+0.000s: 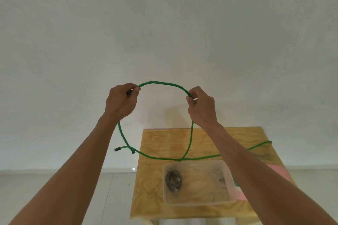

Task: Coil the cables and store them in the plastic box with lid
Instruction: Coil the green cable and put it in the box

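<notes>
I hold a green cable (161, 83) up in front of the wall, arched between both hands. My left hand (121, 101) pinches it at the arch's left end, my right hand (201, 106) pinches it at the right end. Below the hands the cable hangs in a wide loop that crosses itself above the table, with two dark plug ends dangling left of the table and a strand trailing off to the right. A clear plastic box (199, 202) stands open on the wooden table (151, 197), holding a coiled grey cable (173, 179) at its left and another cable, partly hidden, at its right.
A pink lid (278, 172) lies on the table to the right of the box, mostly hidden by my right forearm. The small table stands against a white wall, with pale tiled floor (109, 188) on its left.
</notes>
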Demonstrator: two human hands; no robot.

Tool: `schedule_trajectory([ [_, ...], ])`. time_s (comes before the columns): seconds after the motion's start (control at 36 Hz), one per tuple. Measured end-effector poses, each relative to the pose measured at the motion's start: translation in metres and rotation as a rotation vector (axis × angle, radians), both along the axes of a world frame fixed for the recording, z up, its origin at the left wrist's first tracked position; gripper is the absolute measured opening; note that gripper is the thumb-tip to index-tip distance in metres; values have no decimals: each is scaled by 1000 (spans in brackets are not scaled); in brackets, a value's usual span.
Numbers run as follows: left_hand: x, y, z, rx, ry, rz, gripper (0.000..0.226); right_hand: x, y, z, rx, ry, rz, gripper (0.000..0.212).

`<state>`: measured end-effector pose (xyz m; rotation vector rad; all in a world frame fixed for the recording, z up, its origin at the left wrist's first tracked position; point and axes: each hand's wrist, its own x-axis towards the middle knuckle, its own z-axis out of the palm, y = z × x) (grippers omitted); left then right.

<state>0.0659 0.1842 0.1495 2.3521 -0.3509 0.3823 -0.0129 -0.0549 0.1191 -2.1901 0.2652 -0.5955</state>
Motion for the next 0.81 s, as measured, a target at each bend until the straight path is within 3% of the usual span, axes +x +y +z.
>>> schedule_trajectory([
  [0.22, -6, -67, 45, -661, 161, -51, 21, -3, -11, 32, 239, -63, 53, 13],
  [0.36, -5, -120, 76, -1123, 428, -112, 23, -9, -19, 43, 318, 121, 258, 49],
  [0.44, -9, -150, 88, -1243, 515, -161, 24, -5, -16, 39, 344, 160, 276, 42],
  [0.5, -12, -163, 93, -1253, 523, -177, 24, -1, -19, 39, 356, 101, 204, 24],
  [0.58, -12, -174, 93, -1173, 491, -186, 26, 2, -35, 45, 378, 76, 183, 14],
  [0.75, -14, -167, 52, -580, 516, -354, 53, 10, -72, 69, 394, 12, 237, 13],
  [0.81, -18, -167, 35, -467, 545, -434, 56, 15, -83, 78, 393, -10, 266, 13],
])
